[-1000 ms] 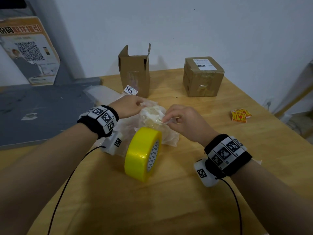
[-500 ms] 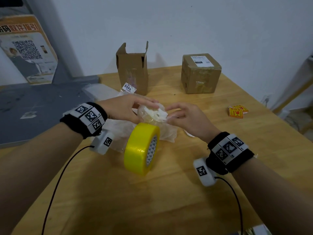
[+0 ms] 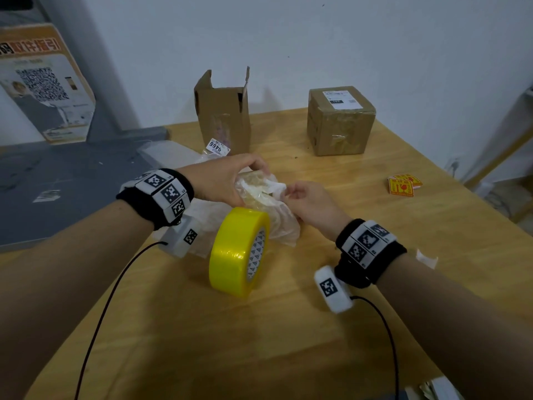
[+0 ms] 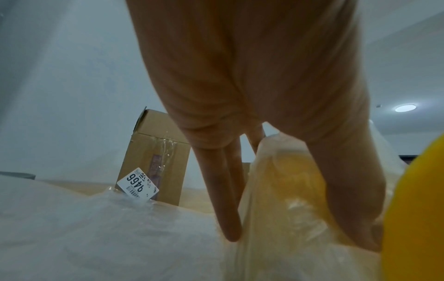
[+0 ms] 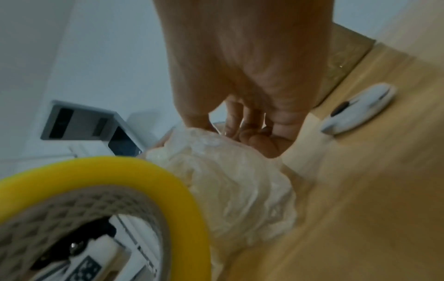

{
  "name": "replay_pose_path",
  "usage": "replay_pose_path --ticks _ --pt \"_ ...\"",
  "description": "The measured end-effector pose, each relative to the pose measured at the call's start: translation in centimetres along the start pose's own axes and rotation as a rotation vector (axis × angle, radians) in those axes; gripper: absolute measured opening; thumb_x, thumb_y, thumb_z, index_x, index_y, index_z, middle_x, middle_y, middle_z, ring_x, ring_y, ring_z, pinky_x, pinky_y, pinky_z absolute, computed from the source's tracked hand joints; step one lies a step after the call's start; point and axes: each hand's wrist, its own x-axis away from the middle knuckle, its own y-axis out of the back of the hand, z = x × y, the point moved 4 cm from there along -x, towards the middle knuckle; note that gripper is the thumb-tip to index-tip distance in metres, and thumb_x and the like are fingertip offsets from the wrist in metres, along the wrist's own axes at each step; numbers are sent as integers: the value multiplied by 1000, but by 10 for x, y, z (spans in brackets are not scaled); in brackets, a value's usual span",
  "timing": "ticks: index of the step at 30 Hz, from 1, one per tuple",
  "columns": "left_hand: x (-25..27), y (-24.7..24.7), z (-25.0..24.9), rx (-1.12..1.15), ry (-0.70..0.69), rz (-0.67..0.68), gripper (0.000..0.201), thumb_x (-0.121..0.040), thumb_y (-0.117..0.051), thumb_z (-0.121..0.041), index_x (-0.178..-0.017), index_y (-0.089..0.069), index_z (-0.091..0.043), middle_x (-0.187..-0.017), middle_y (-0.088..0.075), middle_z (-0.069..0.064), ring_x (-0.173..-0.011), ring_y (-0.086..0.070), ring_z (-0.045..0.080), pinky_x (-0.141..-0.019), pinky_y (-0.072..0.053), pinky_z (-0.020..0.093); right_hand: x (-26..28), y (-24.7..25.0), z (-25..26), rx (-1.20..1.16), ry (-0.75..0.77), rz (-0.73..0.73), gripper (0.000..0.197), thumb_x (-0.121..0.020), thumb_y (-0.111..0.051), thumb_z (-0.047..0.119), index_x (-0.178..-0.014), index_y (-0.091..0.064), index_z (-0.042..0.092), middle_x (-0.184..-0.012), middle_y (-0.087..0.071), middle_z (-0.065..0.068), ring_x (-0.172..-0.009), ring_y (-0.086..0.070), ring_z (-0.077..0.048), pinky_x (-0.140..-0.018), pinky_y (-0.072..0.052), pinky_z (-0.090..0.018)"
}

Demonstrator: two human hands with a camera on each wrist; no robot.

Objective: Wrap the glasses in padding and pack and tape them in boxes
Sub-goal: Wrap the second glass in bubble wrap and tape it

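The left hand (image 3: 222, 180) grips the wrapped glass (image 3: 261, 192) at mid-table (image 3: 375, 255), just beyond the upright tape roll (image 3: 238, 252). The right hand (image 3: 310, 202) pinches the padding's loose end. The open box (image 3: 223, 111) stands far behind.

Padding-wrapped glass bundle (image 3: 264, 194) on table behind upright yellow tape roll (image 3: 239, 251); open box (image 3: 223, 116), taped box (image 3: 340, 122) beyond.
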Motion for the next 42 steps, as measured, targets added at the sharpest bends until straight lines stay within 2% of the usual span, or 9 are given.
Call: replay_pose_path --ticks 2,5,11,15,18,21,26,29,42 --pt "-2 0 3 -61 -23 32 81 -74 -91 -17 -142 -52 -33 -126 -47 -24 -109 -44 -23 -87 -34 1 6 6 5 -102 11 34 24 -100 -63 25 -94 -69 2 -72 -60 -2 -59 -53 -16 -52 -42 -31" --pt "-5 -2 6 -106 -37 28 79 -74 -91 -16 -141 -55 -35 -127 -51 -12 -109 -45 -14 -90 -32 0 17 9 15 16 114 168 19 -96 -73 31 -94 -71 12 -65 -50 6 -52 -44 -7 -50 -36 -24" --pt "-6 -1 6 -122 -19 18 75 -71 -92 -15 -130 -55 -42 -128 -51 -10 -110 -45 -16 -88 -33 1 4 10 24 275 239 89 51 -87 -81 12 -49 -61 38 -50 -44 15 -45 -39 -4 -52 -32 -14" --pt "-7 -2 3 -108 -13 21 72 -71 -93 -15 -131 -58 -36 -136 -55 -10 -115 -52 -3 -94 -38 5 2 7 22 235 157 119 24 -94 -73 11 -74 -71 23 -74 -71 9 -53 -59 -7 -56 -47 -22" --pt "-4 -3 4 -38 1 13 71 -71 -94 -15 -126 -58 -42 -138 -57 -10 -123 -54 4 -104 -44 21 -4 8 22 131 98 232 15 -97 -65 3 -86 -74 1 -86 -69 -20 -72 -66 -27 -72 -60 -31" --pt "0 -4 6 14 11 -4 73 -70 -95 -16 -121 -56 -51 -137 -59 -11 -122 -56 2 -104 -46 22 -10 9 24 -36 57 195 6 -91 -71 -5 -94 -75 -9 -85 -71 -22 -77 -70 -24 -76 -64 -30" --pt "1 -5 10 86 43 -7 75 -58 -88 -21 -125 -59 -42 -137 -61 -7 -119 -59 5 -99 -49 20 -17 3 15 -111 39 -51 18 -81 -84 -1 -90 -68 1 -72 -67 -15 -59 -68 -23 -62 -65 -37" --pt "0 -8 15 137 37 -5 75 -67 -90 1 -125 -59 -35 -136 -60 -1 -118 -58 7 -93 -47 11 -16 0 14 -158 -4 -4 13 -86 -80 0 -92 -68 4 -74 -68 -15 -57 -67 -22 -60 -65 -39" --pt "14 -13 27 304 41 -92 73 -68 -91 5 -123 -57 -30 -131 -57 7 -116 -63 19 -96 -53 63 -35 -21 -9 -391 -61 170 21 -99 -67 12 -112 -73 -3 -113 -74 -23 -105 -73 -34 -90 -61 -46"
